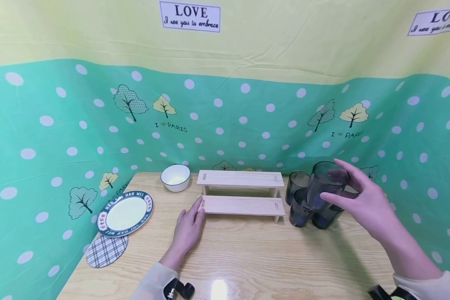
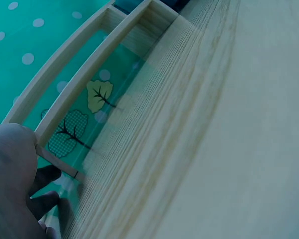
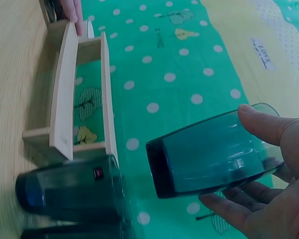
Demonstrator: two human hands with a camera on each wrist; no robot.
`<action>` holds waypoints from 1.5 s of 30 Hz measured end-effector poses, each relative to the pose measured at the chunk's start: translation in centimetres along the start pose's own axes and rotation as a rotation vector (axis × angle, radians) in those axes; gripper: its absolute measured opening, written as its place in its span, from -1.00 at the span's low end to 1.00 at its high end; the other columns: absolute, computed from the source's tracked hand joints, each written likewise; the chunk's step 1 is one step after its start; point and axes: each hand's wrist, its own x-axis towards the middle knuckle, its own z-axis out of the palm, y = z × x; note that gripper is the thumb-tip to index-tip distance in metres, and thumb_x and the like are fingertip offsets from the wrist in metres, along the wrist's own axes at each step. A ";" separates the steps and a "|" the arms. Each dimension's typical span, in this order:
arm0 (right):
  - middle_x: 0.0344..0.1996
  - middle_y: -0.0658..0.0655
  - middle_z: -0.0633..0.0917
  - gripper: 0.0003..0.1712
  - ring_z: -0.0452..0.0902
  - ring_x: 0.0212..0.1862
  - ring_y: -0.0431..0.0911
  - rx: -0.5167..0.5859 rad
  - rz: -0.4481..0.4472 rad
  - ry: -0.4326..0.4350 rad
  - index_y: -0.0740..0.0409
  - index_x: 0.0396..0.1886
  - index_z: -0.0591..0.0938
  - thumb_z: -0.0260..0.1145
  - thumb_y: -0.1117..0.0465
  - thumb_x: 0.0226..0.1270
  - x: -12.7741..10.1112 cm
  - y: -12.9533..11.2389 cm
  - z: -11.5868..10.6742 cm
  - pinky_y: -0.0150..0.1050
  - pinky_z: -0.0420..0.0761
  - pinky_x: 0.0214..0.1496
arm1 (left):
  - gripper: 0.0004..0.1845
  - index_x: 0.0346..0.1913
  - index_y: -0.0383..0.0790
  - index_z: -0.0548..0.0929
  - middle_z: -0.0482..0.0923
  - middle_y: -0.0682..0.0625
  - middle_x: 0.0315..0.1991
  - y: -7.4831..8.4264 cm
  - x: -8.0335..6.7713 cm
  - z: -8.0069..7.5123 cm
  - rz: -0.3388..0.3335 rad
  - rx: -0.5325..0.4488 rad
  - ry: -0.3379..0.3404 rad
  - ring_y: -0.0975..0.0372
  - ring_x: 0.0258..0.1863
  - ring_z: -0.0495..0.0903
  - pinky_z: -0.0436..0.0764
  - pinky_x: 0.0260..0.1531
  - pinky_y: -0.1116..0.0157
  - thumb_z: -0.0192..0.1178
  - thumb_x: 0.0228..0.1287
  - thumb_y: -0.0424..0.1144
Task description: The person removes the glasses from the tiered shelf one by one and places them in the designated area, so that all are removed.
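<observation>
My right hand (image 1: 371, 204) holds a dark tinted drinking glass (image 1: 324, 187), thumb on one side and fingers on the other. It is raised above a cluster of similar glasses (image 1: 301, 208) standing right of a two-tier wooden rack (image 1: 243, 205). In the right wrist view the held glass (image 3: 209, 152) looks teal, and the hand (image 3: 274, 189) grasps it near its rim. At the rack's left end, my left hand (image 1: 189, 229) touches the lower shelf with its fingers fairly straight. Part of that hand (image 2: 12, 174) shows beside the rack in the left wrist view.
A white bowl (image 1: 175, 178) with a dark rim stands left of the rack's upper tier. Farther left, a blue-rimmed plate (image 1: 148, 204) partly covers a plaid round mat (image 1: 106, 252). A green and yellow patterned cloth (image 1: 228, 100) hangs behind the wooden table (image 1: 247, 254) and along its sides.
</observation>
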 end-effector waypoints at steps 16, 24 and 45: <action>0.76 0.15 0.21 0.16 0.17 0.69 0.28 -0.051 0.145 0.030 -0.68 0.78 0.03 0.59 -0.17 0.45 -0.5 4.3 -3.8 -0.52 0.57 0.07 | -0.41 0.74 -0.14 0.30 0.45 -0.13 0.59 0.2 0.0 0.0 -0.008 0.006 0.001 -0.09 0.53 0.50 -0.08 0.73 -0.18 -0.02 0.84 -0.07; 0.79 0.07 0.13 0.13 0.08 0.75 0.16 -0.058 0.192 0.086 -0.71 0.77 0.02 0.55 -0.18 0.49 -1.0 6.3 -4.8 -0.59 0.42 0.11 | -0.41 0.74 -0.16 0.30 0.44 -0.13 0.59 0.1 0.0 0.0 -0.004 0.001 0.001 -0.09 0.54 0.49 -0.09 0.73 -0.19 -0.02 0.84 -0.08; 0.12 -0.48 0.45 0.27 0.25 0.57 0.29 -0.086 0.231 0.104 -0.55 0.82 -0.10 0.58 -0.23 0.44 -1.5 11.4 -5.2 0.56 0.29 0.46 | -0.41 0.75 -0.13 0.30 0.44 -0.12 0.59 -0.1 0.1 0.0 0.003 0.001 0.001 -0.08 0.53 0.50 -0.10 0.74 -0.17 -0.03 0.85 -0.07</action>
